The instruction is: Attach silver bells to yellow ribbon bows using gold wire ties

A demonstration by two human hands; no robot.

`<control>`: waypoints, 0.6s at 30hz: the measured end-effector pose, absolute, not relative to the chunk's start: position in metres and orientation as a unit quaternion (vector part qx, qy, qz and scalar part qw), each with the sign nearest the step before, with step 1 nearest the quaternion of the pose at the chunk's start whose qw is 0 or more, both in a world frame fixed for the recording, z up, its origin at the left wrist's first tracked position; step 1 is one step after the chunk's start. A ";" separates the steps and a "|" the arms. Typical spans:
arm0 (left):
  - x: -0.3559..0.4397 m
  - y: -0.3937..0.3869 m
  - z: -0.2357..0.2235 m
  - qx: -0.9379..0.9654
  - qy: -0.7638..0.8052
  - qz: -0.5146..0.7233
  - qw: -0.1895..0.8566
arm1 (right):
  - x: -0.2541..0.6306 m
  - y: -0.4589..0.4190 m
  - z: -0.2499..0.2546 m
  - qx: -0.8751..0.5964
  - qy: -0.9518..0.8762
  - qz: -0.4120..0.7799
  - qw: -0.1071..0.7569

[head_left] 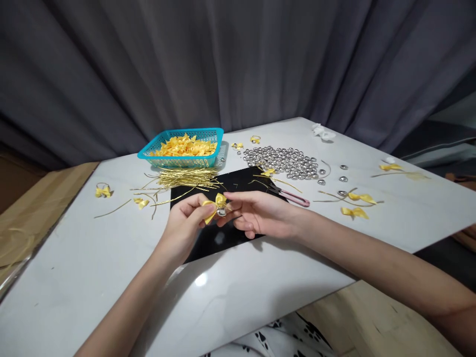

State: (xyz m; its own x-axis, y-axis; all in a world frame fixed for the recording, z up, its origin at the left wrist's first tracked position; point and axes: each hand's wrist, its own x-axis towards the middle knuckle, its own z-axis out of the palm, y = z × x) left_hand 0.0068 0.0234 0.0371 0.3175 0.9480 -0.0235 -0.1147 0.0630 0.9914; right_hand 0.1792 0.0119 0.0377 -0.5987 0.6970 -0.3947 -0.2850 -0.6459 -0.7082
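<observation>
Above a black sheet, a yellow satin bow with a shiny silver bell at its front is held between both hands. My left hand pinches the bow's left loop between thumb and fingers. From the other side, my right hand has its thumb and fingertips closed at the bow's right edge and the bell; its other fingers are loosely curled. Any wire in the fingertips is too small to make out. Gold twist ties lie in a pile just behind the hands.
A turquoise basket of yellow bows stands at the back. Right of it spreads a heap of silver bells. Pink-handled snips lie by my right wrist. Loose bows and wires are scattered at right; a wired bow lies left.
</observation>
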 end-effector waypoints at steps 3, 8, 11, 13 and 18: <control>0.005 0.027 0.034 0.541 0.390 0.430 0.608 | 0.182 0.014 0.041 -0.337 -0.322 0.835 0.292; 0.003 0.030 0.032 0.545 0.399 0.427 0.601 | 0.199 0.020 0.052 -0.384 -0.462 0.745 0.289; 0.003 0.030 0.031 0.557 0.394 0.417 0.600 | 0.209 0.024 0.059 -0.403 -0.532 0.690 0.281; 0.003 0.029 0.031 0.568 0.390 0.407 0.600 | 0.212 0.024 0.062 -0.407 -0.562 0.665 0.276; 0.003 0.028 0.031 0.594 0.388 0.390 0.587 | 0.210 0.022 0.063 -0.368 -0.570 0.661 0.321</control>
State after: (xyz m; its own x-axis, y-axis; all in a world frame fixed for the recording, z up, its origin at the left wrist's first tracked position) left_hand 0.0032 0.0281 0.0311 0.3948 0.9187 0.0073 0.0036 -0.0095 0.9999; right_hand 0.2097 0.0221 0.0631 -0.5235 0.8436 -0.1194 -0.0048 -0.1430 -0.9897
